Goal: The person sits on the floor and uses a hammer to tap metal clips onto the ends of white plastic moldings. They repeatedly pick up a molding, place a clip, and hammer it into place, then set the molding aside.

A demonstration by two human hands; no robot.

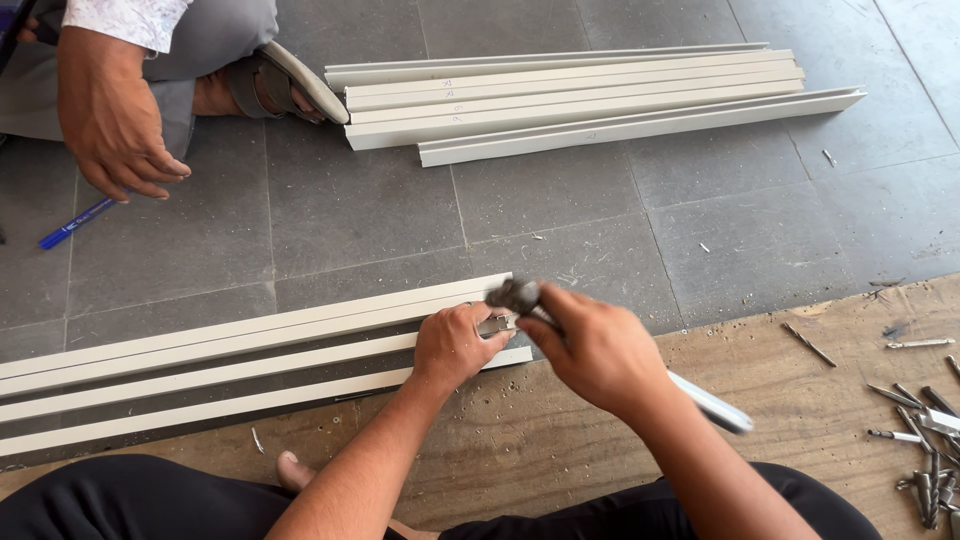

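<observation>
My left hand (452, 345): clamped on the end of the long cream metal channel (230, 365), pinning it to the floor.
My right hand (597, 347): closed around the grey-headed hammer (515, 296), its head just above that end.

Blue pen (75, 224), stacked white profiles (600, 95), loose drill bits (925, 440)

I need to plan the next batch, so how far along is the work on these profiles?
Set aside: a stack of cream profiles lies beyond. In hand: the left hand steadies the near profile's end while the right hand holds a hammer over it. How much remains cannot be told.
</observation>
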